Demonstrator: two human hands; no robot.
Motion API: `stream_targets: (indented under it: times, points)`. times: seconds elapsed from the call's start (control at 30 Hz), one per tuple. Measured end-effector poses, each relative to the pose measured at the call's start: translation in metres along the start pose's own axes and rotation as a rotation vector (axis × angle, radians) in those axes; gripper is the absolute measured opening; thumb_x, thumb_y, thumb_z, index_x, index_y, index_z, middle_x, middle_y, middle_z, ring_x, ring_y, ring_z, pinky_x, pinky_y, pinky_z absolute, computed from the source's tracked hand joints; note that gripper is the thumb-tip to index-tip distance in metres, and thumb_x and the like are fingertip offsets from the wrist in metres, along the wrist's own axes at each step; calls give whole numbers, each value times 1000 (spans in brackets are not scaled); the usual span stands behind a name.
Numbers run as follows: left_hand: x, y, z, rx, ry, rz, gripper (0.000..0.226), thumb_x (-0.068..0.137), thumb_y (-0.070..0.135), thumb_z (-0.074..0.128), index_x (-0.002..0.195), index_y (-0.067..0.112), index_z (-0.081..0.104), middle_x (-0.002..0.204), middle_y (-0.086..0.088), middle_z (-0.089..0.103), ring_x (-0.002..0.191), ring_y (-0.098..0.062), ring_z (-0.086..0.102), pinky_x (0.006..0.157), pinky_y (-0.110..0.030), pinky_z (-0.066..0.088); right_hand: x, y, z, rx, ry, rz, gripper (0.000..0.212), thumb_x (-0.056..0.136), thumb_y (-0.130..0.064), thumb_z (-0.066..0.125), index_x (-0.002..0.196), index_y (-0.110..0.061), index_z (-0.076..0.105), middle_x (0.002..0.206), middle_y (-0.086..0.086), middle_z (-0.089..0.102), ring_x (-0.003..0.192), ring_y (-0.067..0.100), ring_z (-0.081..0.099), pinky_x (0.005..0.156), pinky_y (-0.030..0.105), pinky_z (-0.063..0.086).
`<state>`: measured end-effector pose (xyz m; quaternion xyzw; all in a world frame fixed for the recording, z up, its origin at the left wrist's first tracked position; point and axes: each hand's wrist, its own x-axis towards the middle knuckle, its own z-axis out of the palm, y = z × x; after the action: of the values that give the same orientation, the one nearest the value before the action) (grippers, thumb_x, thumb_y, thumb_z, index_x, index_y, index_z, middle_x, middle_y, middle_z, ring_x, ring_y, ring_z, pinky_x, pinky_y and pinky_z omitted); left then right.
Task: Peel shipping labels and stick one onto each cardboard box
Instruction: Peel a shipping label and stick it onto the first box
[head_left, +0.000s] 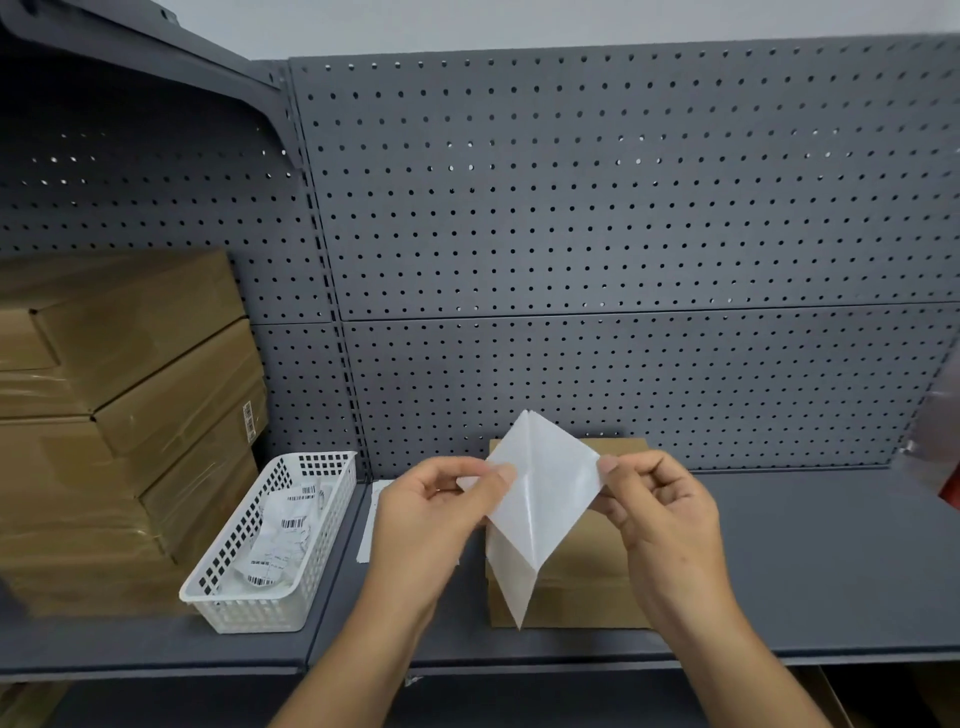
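I hold a white shipping label sheet (540, 499) in the air between both hands, blank side toward me, one layer partly split from the other along its lower left edge. My left hand (441, 509) pinches its left corner. The sheet's right corner is pinched by my right hand (660, 509). A small flat cardboard box (587, 571) lies on the grey shelf (805, 561) right behind the sheet, which covers part of it. A stack of larger cardboard boxes (114, 426) stands at the left.
A white plastic basket (280, 540) holding crumpled barcode papers sits left of my hands. A white paper sheet (371, 519) lies flat on the shelf behind my left hand. Grey pegboard (597, 234) forms the back wall. A blurred reddish object (940, 441) shows at the right edge.
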<state>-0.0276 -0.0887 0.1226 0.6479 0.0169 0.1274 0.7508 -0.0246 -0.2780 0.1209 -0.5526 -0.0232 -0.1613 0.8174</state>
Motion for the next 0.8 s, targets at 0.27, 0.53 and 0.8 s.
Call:
stream_targets:
  times: [0.27, 0.53, 0.8]
  points:
    - [24, -10, -47, 236, 120, 134, 23, 95, 16, 74, 110, 34, 72, 95, 7, 64, 85, -9, 74, 72, -33, 64, 14, -11, -25, 197, 173, -24, 17, 98, -2, 65, 84, -11, 64, 92, 12, 71, 84, 23, 73, 78, 26, 61]
    - [33, 0, -128, 549, 508, 367, 12, 97, 24, 72, 107, 27, 79, 122, 9, 65, 115, -3, 61, 104, -40, 53, 12, -3, -14, 272, 177, -41, 28, 98, -1, 64, 76, -18, 62, 78, -1, 72, 68, 12, 68, 72, 21, 60]
    - [53, -31, -190, 1271, 425, 531, 22, 90, 3, 73, 110, 13, 79, 111, 2, 66, 87, -19, 67, 68, -31, 52, 14, 8, -3, 270, 125, -22, 39, 99, 0, 61, 67, -21, 66, 78, -2, 71, 68, 10, 67, 76, 23, 61]
